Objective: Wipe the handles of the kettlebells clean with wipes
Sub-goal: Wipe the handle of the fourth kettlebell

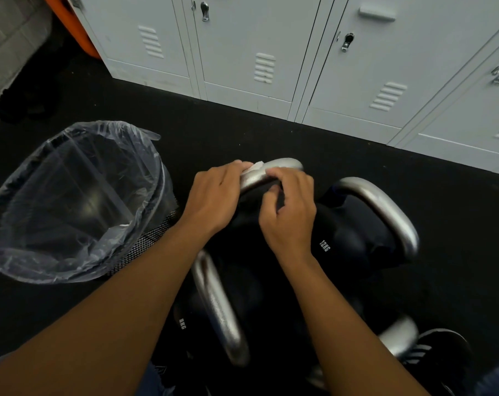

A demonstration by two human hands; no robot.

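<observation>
Hands (214, 201) (288, 212) gripping wipe (255, 166) on kettlebell handle (271, 172), bin (71, 201) close left.

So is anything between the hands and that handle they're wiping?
Nothing but the wipe. Both hands, left and right, are already on the far handle, with the wipe pressed against it.
</observation>
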